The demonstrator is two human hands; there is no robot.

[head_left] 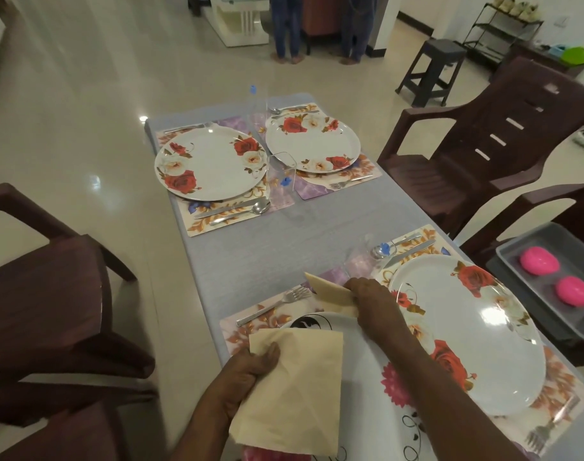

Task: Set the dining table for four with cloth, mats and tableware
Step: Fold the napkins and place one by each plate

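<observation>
left hand (250,371) gripping napkin (294,387) (cream), plate (467,331)

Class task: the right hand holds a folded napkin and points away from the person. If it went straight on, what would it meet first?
Probably the clear glass just beyond the right hand and its folded napkin, though depth is hard to judge here.

- The left hand (250,367) and its forearm were bare, with no sleeve showing.
- The right hand (372,301) wore no ring, watch or glove.
</observation>
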